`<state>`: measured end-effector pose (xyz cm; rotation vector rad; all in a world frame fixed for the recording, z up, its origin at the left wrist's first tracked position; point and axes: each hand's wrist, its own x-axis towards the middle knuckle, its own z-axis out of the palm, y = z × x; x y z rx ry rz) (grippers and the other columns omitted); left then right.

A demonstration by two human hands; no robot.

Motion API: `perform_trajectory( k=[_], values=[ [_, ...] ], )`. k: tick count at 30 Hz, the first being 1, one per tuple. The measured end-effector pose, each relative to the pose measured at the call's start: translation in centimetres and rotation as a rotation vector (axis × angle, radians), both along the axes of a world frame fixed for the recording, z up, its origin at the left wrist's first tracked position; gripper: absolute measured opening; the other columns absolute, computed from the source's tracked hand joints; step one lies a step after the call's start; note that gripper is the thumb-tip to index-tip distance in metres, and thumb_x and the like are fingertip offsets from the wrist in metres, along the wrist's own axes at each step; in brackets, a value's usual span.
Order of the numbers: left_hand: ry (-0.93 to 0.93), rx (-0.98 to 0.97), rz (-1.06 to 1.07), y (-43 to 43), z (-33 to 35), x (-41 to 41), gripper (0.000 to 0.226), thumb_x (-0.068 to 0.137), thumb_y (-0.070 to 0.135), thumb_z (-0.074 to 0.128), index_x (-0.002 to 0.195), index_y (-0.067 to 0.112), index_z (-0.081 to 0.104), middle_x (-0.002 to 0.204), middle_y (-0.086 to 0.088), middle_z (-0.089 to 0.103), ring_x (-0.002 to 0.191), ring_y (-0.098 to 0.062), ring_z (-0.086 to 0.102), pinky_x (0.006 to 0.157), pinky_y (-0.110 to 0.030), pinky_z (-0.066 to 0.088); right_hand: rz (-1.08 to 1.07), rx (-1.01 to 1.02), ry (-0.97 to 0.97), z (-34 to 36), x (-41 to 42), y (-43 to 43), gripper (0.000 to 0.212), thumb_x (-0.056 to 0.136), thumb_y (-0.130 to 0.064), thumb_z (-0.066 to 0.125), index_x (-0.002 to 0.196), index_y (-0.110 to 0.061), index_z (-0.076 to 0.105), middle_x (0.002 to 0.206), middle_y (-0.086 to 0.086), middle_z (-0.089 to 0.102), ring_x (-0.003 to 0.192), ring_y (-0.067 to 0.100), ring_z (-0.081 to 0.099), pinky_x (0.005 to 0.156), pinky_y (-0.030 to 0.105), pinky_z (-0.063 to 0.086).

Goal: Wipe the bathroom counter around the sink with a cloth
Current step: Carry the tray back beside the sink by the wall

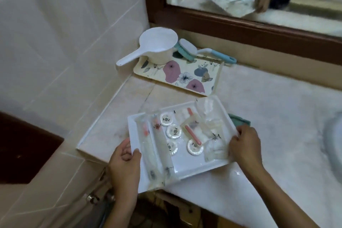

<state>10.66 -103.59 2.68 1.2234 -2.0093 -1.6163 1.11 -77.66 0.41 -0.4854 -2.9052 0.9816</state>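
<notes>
Glossy pale wall tiles (61, 42) with thin grout lines filled the left side, and a dark red patch of floor (22, 146) showed low down. On the pale, marbled stone bench (268, 109), a white plastic scoop (155, 46) with a round bowl and long handle stood in the far corner on a rectangular floral tray (185, 77), cream with pink and blue blossoms. A scrubbing brush (201, 50) with a white back and teal handle lay at the tray's back edge.

The left hand (125, 161) gripped the near-left edge of a shallow white plastic tray (187, 166), thumb on top, fingers (127, 151) curled under the rim. That tray sat tilted, its near corner hanging past the bench edge. Inside lay clear-wrapped toiletries (177, 135): long sachets, round white discs with printed marks, and a pink-handled piece; the print was too blurred to read.

The right hand (244, 144) clasped the tray's right edge, its fingers closed over the rim. Just behind it a green cloth (240, 119) lay on the bench, mostly hidden by the tray, only a folded corner showing. The sink (333, 135) was cut off at the right border. Above, a dark wooden-framed mirror (240, 5) gave a smeared reflection of the tray and one hand
</notes>
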Motion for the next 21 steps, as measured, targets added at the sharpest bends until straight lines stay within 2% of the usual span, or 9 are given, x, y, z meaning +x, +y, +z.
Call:
perform_trajectory(
  k=[3,5,10,14,17,19,21],
  values=[
    [-0.005,-0.025,-0.174,5.4,0.8,-0.2,0.032,0.081,0.003,0.066,0.108,0.02,0.069,0.071,0.0,0.06,0.066,-0.015,0.056,0.071,-0.028,0.048,-0.168,-0.027,0.02,1.3,5.1,6.9,0.024,0.076,0.008,0.045,0.092,-0.002,0.061,0.092,0.014,0.052,0.087,0.031,0.048,0.07,0.032,0.033],
    [0.009,-0.033,-0.291,9.9,1.0,0.0,0.032,0.081,0.005,0.067,0.108,0.022,0.069,0.075,-0.003,0.063,0.07,-0.019,0.059,0.077,-0.033,0.051,-0.263,-0.05,0.039,2.0,8.3,11.9,0.023,0.078,0.006,0.047,0.093,-0.004,0.061,0.093,0.011,0.052,0.087,0.029,0.049,0.072,0.031,0.034],
    [0.069,-0.02,-0.541,23.4,1.6,1.8,0.032,0.083,0.007,0.066,0.11,0.024,0.069,0.08,-0.003,0.064,0.07,-0.017,0.058,0.069,-0.025,0.044,-0.453,-0.075,0.081,3.5,16.6,25.2,0.017,0.084,0.002,0.049,0.095,-0.01,0.055,0.097,0.008,0.049,0.087,0.025,0.049,0.068,0.031,0.035],
    [0.104,-0.006,-0.708,34.7,1.7,3.9,0.033,0.082,0.007,0.067,0.111,0.022,0.07,0.082,0.0,0.066,0.073,-0.013,0.06,0.075,-0.028,0.045,-0.618,-0.065,0.104,4.1,23.5,35.5,0.018,0.086,-0.005,0.053,0.104,-0.005,0.058,0.102,0.01,0.051,0.092,0.026,0.052,0.072,0.033,0.041],
    [0.105,-0.009,-0.843,42.8,1.4,5.2,0.034,0.081,0.008,0.066,0.112,0.021,0.07,0.081,0.004,0.066,0.074,-0.011,0.06,0.072,-0.026,0.043,-0.698,-0.014,0.11,4.6,28.0,42.2,0.016,0.087,-0.011,0.054,0.102,-0.005,0.059,0.101,0.009,0.051,0.092,0.025,0.051,0.069,0.031,0.041],
    [0.107,0.005,-0.913,47.8,1.5,6.2,0.034,0.082,0.009,0.065,0.114,0.019,0.07,0.082,0.005,0.065,0.075,-0.011,0.06,0.073,-0.027,0.043,-0.761,0.028,0.104,4.7,30.6,46.2,0.021,0.089,-0.015,0.055,0.106,-0.004,0.06,0.102,0.01,0.051,0.091,0.024,0.051,0.066,0.028,0.038],
    [0.121,0.023,-0.97,52.6,1.7,7.0,0.031,0.084,0.011,0.064,0.113,0.02,0.069,0.085,0.006,0.065,0.08,-0.012,0.061,0.073,-0.024,0.043,-0.827,0.061,0.097,4.7,32.6,50.0,0.031,0.089,-0.017,0.057,0.116,-0.001,0.059,0.111,0.013,0.052,0.098,0.025,0.05,0.074,0.027,0.038]
  ],
)
